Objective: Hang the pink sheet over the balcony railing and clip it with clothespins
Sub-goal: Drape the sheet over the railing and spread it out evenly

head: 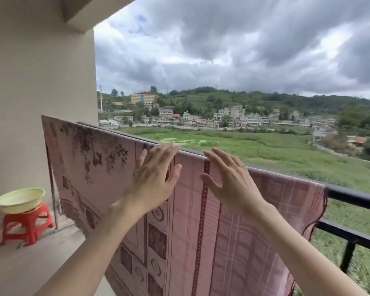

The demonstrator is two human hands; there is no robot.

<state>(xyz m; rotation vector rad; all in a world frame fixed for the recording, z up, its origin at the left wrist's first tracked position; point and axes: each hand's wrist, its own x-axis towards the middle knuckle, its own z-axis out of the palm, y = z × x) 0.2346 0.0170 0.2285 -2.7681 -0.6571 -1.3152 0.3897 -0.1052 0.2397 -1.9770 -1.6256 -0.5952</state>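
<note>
The pink sheet [107, 167] carries dark maroon printing: leafy floral sprays toward its left end, square panels and round flower medallions lower down, a vertical dotted maroon band, and a fine check grid toward its right end. The railing [355, 198] is black. At the balcony's left edge, a pale yellow-green basin [19, 199] tops a bright red stool [28, 226]. The wall [41, 71] is beige.

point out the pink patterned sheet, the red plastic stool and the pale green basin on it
pink patterned sheet [107, 167]: head view, on its floral panel left of the hands.
red plastic stool [28, 221]: head view, on its seat front.
pale green basin [19, 200]: head view, on its outer wall.
</note>
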